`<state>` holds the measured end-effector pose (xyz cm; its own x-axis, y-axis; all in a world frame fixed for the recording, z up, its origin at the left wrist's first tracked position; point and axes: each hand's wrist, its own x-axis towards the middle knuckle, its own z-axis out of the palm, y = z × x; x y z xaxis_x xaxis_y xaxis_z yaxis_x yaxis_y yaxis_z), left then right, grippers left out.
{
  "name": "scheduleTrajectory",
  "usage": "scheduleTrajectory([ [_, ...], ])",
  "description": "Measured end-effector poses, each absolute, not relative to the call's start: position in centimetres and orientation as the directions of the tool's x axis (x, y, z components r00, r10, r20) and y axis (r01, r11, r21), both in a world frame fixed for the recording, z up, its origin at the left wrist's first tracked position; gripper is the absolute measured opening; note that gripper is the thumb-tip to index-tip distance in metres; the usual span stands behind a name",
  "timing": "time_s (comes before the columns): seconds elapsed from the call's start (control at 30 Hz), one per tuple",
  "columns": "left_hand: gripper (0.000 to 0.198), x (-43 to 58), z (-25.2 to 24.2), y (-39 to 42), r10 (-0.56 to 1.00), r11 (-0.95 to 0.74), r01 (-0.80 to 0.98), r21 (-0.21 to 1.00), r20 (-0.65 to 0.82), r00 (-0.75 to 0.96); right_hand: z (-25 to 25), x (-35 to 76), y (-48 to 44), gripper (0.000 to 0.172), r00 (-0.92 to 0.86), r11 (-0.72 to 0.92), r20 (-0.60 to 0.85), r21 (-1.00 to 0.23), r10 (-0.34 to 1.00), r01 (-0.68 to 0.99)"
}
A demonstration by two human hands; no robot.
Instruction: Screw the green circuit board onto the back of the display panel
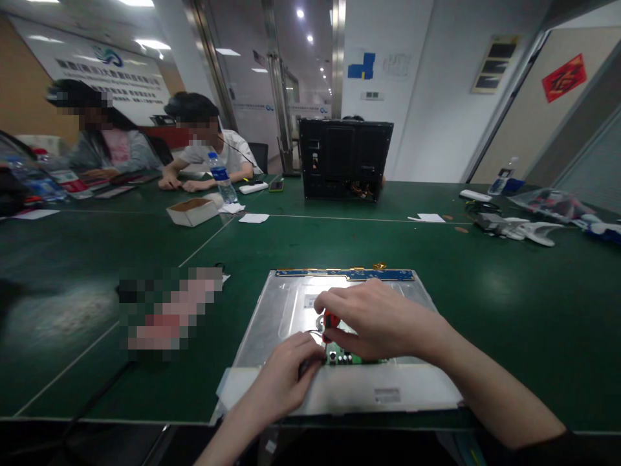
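Observation:
A flat metal-backed display panel (262, 317) lies at the table's near edge, with a blue circuit strip (310, 275) along its far side and a green circuit board (347, 358) near its front. My right hand (369, 317) is closed round the red handle of a screwdriver (330, 320), held upright over the board's left end. Beside its tip, my left hand (291, 369) has its fingers curled together at the board. Whatever those fingers pinch is hidden, though a dark bit shows beneath them. Part of the board is covered by my right hand.
A black monitor housing (345, 158) stands across the green table (485, 310). Farther left are a white box (193, 212) and a water bottle (222, 178); two people sit beyond. A blurred-out object (174, 310) lies left of the panel. Cables and plastic parts (514, 228) lie at right.

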<state>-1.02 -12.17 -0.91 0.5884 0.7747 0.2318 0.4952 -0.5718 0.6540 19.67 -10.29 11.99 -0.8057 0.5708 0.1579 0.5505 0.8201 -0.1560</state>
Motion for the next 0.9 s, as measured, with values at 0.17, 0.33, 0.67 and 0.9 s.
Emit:
scheduleTrajectory([
  [0.17,0.019,-0.98,-1.03,-12.23,0.779,-0.576,0.49,0.654,0.257,0.572,11.96,19.77,-10.17,0.011,-0.807,0.819,0.139,-0.124,0.574,0.561],
  [0.33,0.018,-0.95,-1.1,-12.21,0.799,-0.577,0.532,0.62,0.293,0.525,12.38,19.88,-10.48,0.013,-0.829,0.836,0.139,-0.187,0.542,0.516],
  [0.67,0.017,-1.1,-1.23,-12.2,0.802,-0.571,0.557,0.604,0.263,0.536,11.83,19.48,-10.42,0.012,-0.831,0.847,0.162,-0.107,0.532,0.521],
  [0.9,0.015,-0.92,-1.0,-12.2,0.809,-0.558,0.561,0.612,0.25,0.533,12.22,19.69,-10.63,0.016,-0.84,0.857,0.177,-0.162,0.513,0.489],
])
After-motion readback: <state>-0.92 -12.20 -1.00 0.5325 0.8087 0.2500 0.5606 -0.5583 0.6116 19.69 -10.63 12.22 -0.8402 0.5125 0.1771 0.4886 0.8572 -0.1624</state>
